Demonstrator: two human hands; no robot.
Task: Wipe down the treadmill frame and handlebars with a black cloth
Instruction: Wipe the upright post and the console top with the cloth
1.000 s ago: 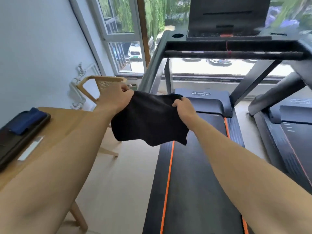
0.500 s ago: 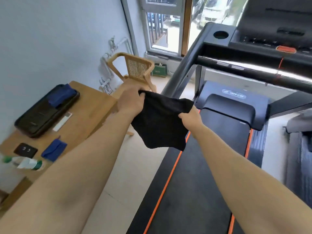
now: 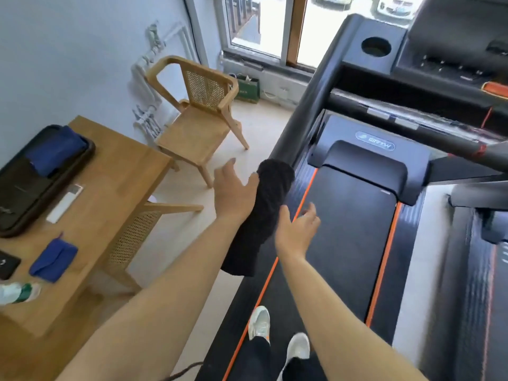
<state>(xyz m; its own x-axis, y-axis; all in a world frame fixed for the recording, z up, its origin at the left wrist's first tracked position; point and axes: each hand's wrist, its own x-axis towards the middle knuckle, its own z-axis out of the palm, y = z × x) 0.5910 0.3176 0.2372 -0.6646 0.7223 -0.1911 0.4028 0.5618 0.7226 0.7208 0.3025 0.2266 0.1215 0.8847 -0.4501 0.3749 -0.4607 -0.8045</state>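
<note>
While the black cloth [image 3: 261,215] hangs between them, your left hand [image 3: 233,191] and right hand [image 3: 297,229] are both spread.

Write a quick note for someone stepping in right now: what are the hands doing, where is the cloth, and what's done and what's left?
Left hand: open, fingers spread, the black cloth hanging against its thumb side.
Right hand: open, at the cloth's other edge, gripping nothing.
Cloth: bunched and hanging between the hands, its top close to the treadmill's left post. How it is supported is unclear.
Done: cloth is in hand, the person stands on the belt.
Left: wipe the post, the rest of the frame and the handlebar. The cloth is not yet on any of them.
</note>
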